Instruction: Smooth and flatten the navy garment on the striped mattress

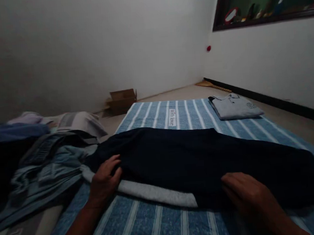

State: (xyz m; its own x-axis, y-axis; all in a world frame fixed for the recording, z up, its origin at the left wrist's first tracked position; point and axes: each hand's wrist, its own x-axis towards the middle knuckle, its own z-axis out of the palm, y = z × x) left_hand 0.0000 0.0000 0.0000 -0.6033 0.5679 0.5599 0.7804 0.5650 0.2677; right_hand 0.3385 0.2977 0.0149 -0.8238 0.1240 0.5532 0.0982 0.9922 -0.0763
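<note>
One dk garment (171, 160), near edge at L hand (105, 177) & R hand (248, 191), fingers part-curled, hold unclear

a home: striped sheet (170, 221) and clothes pile (49, 173)

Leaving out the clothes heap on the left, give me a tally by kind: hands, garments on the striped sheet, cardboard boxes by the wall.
Hands: 2 (left hand, right hand)
Garments: 2 (dark navy garment, folded gray collared shirt)
Cardboard box: 1
Total: 5
</note>
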